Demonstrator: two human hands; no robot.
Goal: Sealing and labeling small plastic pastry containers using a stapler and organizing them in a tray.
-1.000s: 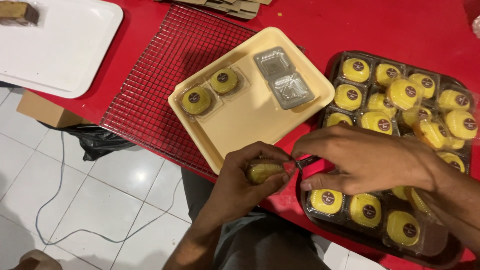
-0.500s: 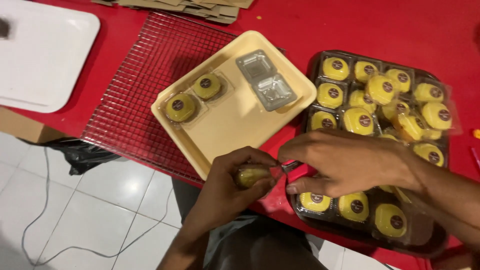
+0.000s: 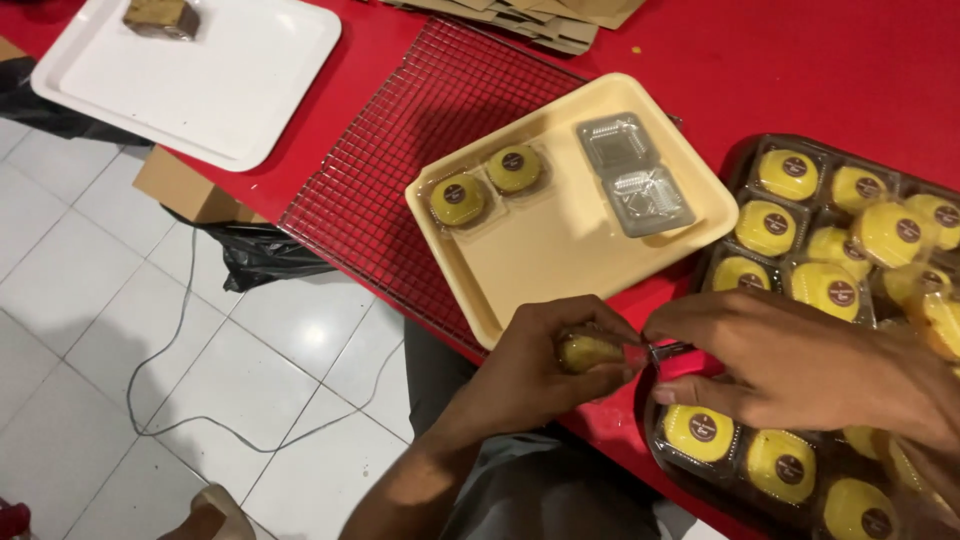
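Cream tray [image 3: 540, 260] holding two packed cakes [image 3: 486, 185], empty clear box [image 3: 636, 172], perhaps open.

Two small clear plastic packs, each holding a round yellow cake with a round dark brown label, sit side by side at the upper left of the cream tray [image 3: 560, 250] in the middle of the frame: the left pack [image 3: 458, 200]; the right pack [image 3: 514, 168]; an empty clear clamshell [image 3: 636, 172], lying open, rests on the tray's upper right; many like packs of yellow cakes with dark round labels fill the dark tray [image 3: 745, 155] at the right edge; flattened brown cardboard [image 3: 545, 15] lies along the top edge; a brown cardboard box [image 3: 185, 185] stands at the left, under the table edge.
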